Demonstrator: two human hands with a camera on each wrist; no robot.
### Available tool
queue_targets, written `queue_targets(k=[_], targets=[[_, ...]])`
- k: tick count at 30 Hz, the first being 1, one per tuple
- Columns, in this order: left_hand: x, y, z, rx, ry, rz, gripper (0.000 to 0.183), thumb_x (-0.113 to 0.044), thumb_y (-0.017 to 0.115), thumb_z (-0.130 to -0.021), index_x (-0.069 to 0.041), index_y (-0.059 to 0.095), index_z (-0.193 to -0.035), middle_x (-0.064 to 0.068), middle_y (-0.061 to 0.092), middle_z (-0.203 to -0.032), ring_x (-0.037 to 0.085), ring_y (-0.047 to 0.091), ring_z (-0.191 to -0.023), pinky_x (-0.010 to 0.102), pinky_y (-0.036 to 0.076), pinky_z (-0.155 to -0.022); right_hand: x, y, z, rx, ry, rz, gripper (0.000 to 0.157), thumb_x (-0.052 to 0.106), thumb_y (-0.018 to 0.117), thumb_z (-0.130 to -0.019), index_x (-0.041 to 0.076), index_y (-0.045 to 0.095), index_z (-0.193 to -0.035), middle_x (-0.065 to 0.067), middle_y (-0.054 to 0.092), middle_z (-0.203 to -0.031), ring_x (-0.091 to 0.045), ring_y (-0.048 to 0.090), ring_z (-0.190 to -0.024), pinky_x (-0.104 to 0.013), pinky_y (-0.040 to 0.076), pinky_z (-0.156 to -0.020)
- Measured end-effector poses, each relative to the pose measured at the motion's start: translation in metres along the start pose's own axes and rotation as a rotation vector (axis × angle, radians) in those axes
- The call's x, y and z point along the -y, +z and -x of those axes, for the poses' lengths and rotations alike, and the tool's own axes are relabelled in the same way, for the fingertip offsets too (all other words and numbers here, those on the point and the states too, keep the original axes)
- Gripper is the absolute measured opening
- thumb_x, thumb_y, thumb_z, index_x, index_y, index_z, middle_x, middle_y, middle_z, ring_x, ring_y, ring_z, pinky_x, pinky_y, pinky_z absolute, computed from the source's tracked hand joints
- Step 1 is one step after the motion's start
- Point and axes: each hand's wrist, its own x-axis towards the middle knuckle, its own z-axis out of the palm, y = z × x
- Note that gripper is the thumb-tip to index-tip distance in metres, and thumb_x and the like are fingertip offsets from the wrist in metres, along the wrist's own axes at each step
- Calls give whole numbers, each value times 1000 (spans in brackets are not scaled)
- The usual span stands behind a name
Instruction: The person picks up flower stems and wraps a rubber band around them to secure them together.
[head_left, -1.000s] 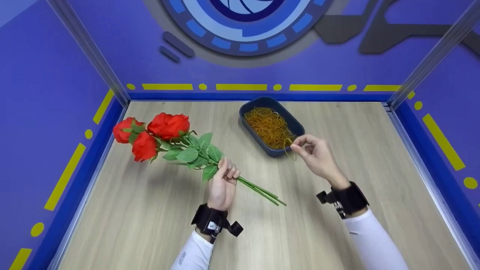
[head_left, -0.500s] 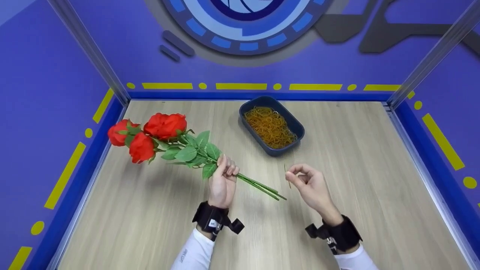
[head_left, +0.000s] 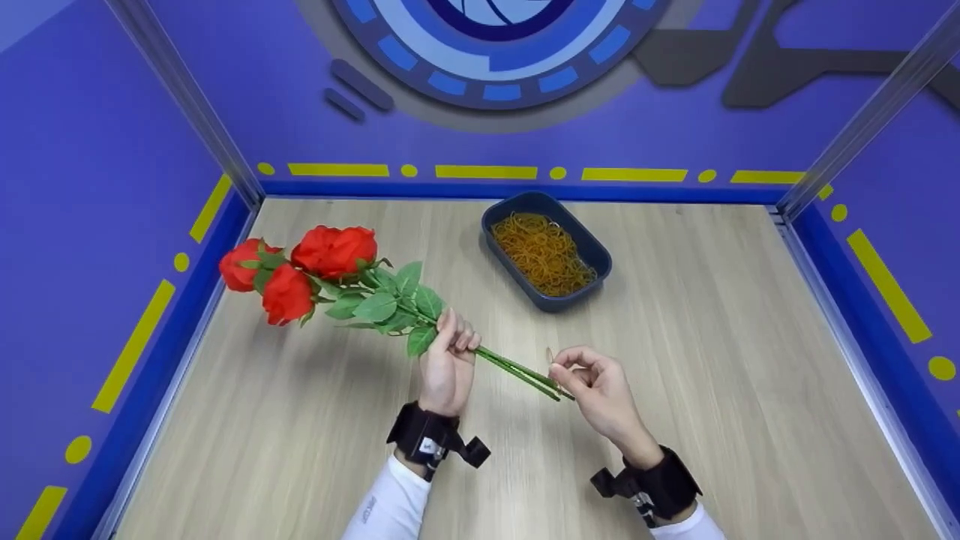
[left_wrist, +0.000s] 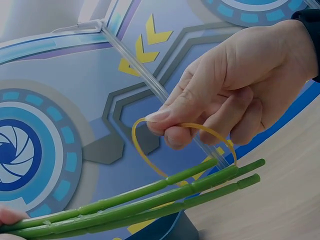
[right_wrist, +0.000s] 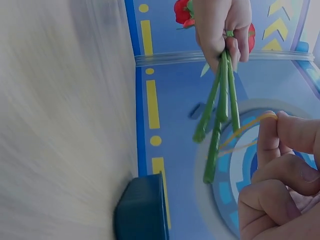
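Nearest, black straps (head_left: 664,484) circle both wrists. The right hand (head_left: 596,394) now works beside the stem ends instead of above the tub, thumb and fingertips pinching a rubber band (left_wrist: 212,132) in a loose loop. That seems to bring band and stems (head_left: 516,367) together. The loop meets the ends, though whether it encircles every one cannot be told. The ends splay unevenly, which looks like the chief hindrance, and the right fingers partly hide them from the head view. The left hand (head_left: 448,367) holds steady, fingers curled round the stems above the counter (head_left: 712,315); its red roses (head_left: 334,251) fan out to the left past green leaves (head_left: 377,307). Farther back, the dark tub (head_left: 551,302) of tangled bands (head_left: 544,255) sits out of the hands' way, before the blue wall (head_left: 480,142).
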Motion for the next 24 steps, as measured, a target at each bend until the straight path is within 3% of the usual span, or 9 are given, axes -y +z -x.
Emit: queue_targets(k=[17,24], targets=[[8,-2,1,16,-1,-47,34,-17,30,-116,-17,25,-83,-5,23,-74,9,26,-66,29,16,-74,5,16,-16,125,0,34,14,6,72,-99,-7,68,-100,10,63,-76,3,39,-48,-14,30,-47],[12,-3,2,-2,-13,-80,33,-16,32,-116,-18,28,-83,-6,26,-73,9,29,-66,24,26,-70,12,22,-26,153,-17,80,14,6,74,-97,-7,69,-100,10,65,-79,3,38,-47,-14,29,-45]])
